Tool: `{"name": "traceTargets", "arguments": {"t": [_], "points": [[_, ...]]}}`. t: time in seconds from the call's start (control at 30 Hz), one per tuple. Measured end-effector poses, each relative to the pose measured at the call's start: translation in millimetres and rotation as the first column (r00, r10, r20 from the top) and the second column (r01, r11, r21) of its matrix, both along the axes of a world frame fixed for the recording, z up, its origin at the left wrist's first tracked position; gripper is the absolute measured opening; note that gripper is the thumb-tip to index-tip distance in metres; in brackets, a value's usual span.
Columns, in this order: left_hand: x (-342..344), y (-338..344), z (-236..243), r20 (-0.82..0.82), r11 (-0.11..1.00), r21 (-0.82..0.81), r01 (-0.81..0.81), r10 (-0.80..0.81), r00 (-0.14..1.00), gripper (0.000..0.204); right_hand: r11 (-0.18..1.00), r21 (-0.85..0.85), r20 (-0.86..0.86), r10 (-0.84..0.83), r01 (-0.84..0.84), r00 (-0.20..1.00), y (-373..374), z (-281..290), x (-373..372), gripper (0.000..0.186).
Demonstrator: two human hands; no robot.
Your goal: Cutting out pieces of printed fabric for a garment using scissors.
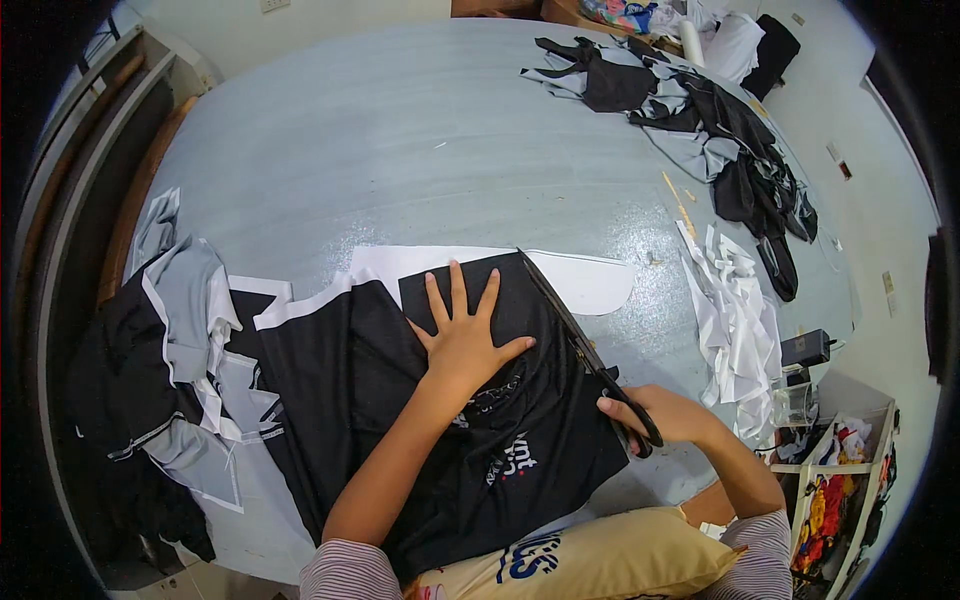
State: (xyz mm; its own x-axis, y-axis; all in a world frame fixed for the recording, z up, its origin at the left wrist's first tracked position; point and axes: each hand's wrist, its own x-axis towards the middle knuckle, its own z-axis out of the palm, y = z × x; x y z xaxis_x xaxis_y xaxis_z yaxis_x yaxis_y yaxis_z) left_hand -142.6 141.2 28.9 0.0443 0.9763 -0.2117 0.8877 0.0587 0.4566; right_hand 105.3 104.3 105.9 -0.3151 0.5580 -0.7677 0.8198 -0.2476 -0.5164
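My left hand [462,338] lies flat with its fingers spread, pressing on a black cloth [350,350] with white printing near its lower part. Under the cloth's far edge shows a white sheet [585,280] with a rounded right end. My right hand [655,412] grips the handles of long dark scissors [570,325]. Their blades point up and left along the right edge of the black cloth, and the tip reaches its far corner. Part of the lower handle is hidden by my fingers.
Black and grey garments [130,370] are heaped at the left. White cloth scraps [735,330] lie at the right, by a small black box [806,347]. More black and grey pieces [700,120] spread along the far right table edge. A yellow pillow [600,550] sits against the near edge.
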Motion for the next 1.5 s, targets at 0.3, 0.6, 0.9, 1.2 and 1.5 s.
{"name": "traceTargets", "arguments": {"t": [0.3,0.6,0.9,1.2,1.5], "points": [[-2.4,1.5,-5.0,0.008,1.000,0.006,-0.007,0.007,1.000,0.099,0.999,0.053,-0.011,0.002,-0.002,1.000,7.1,0.2,-11.8,0.065],[-0.8,-0.3,0.5,0.045,1.000,-0.005,-0.018,0.018,0.999,0.102,0.989,0.069,-0.074,-0.123,0.128,0.990,2.2,-7.5,-4.7,0.058],[-23.8,12.2,-6.9,0.004,0.993,0.077,0.091,-0.091,0.996,0.101,0.922,0.268,-0.221,-0.225,0.281,0.949,-57.3,-14.4,35.4,0.045],[0.1,41.3,-2.9,-0.094,0.858,0.432,0.277,-0.263,0.960,0.056,0.583,0.679,-0.201,-0.437,0.446,0.877,-130.7,-41.9,81.0,0.036],[199.9,24.9,-39.1,0.114,0.713,0.422,0.560,-0.655,0.747,0.058,0.351,0.250,-0.564,-0.705,0.902,0.430,-128.0,-54.8,97.0,0.019]]}}
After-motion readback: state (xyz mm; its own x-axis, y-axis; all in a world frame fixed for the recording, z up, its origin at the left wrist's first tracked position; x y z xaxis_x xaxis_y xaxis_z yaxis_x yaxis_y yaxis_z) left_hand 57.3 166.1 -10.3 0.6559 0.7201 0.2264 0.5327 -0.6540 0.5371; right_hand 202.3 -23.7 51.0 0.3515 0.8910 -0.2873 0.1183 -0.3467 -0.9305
